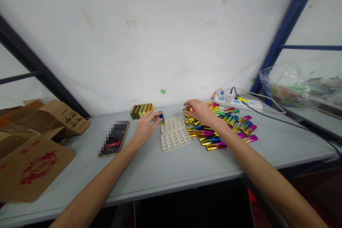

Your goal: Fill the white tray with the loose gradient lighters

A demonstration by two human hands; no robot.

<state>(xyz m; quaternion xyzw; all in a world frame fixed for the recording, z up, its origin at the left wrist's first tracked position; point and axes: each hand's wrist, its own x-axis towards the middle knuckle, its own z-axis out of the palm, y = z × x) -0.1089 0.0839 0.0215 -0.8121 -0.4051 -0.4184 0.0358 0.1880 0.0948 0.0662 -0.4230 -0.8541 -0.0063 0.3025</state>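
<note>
A white tray (175, 139) with rows of small hollows lies mid-table. At its back left corner stands a small blue and yellow piece (162, 118), and the closed fingers of my left hand (146, 124) are at it. My right hand (199, 111) is over the left back part of a pile of shiny multicoloured pieces (213, 141); its fingers are curled, and whatever may be between them is too small to tell. Behind my left hand a block of upright gold and green pieces (141, 110) stands close together near the wall.
A phone (114, 138) lies left of my left hand. Open cardboard boxes (37, 167) fill the far left. A white power strip (240, 103) with cables sits behind the pile, and a clear plastic bag (288, 83) is at the right.
</note>
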